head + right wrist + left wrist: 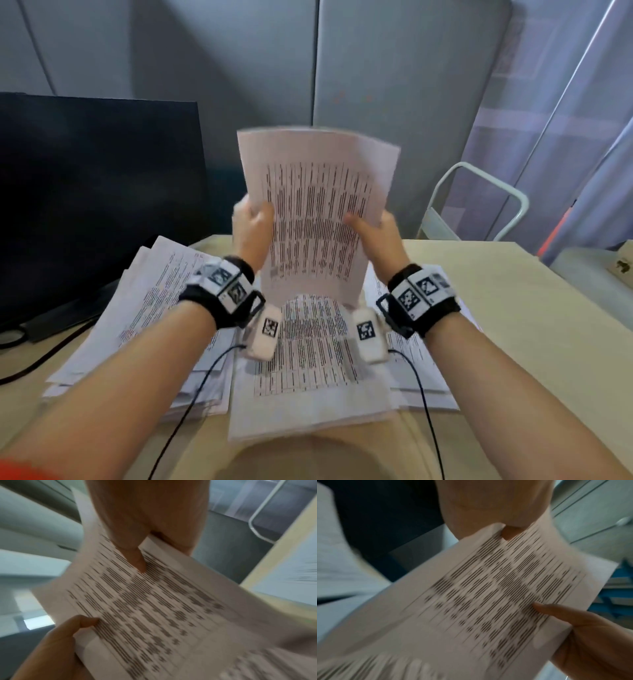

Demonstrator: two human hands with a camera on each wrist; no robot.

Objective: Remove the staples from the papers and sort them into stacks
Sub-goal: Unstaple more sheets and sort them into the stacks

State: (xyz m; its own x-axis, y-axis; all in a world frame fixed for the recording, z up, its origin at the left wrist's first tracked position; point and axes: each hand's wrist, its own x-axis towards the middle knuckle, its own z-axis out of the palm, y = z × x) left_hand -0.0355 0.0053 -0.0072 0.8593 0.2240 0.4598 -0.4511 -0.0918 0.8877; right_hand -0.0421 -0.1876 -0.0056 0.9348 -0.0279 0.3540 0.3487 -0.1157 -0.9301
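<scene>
Sheets (318,212) raised above the desk stacks (308,359), my left hand (251,226) and right hand (376,233) pinching opposite side edges.
Wrist views: 2 thumbs (556,609) (135,555) press print; light, floppy paper, best gripped at margins.

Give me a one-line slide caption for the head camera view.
Both hands, left hand and right hand, hold a printed sheet upright above paper stacks on the desk.

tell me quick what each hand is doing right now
Left hand: grips the left edge of the raised white printed sheet of paper.
Right hand: grips the same sheet's right edge, thumb on the front.
</scene>
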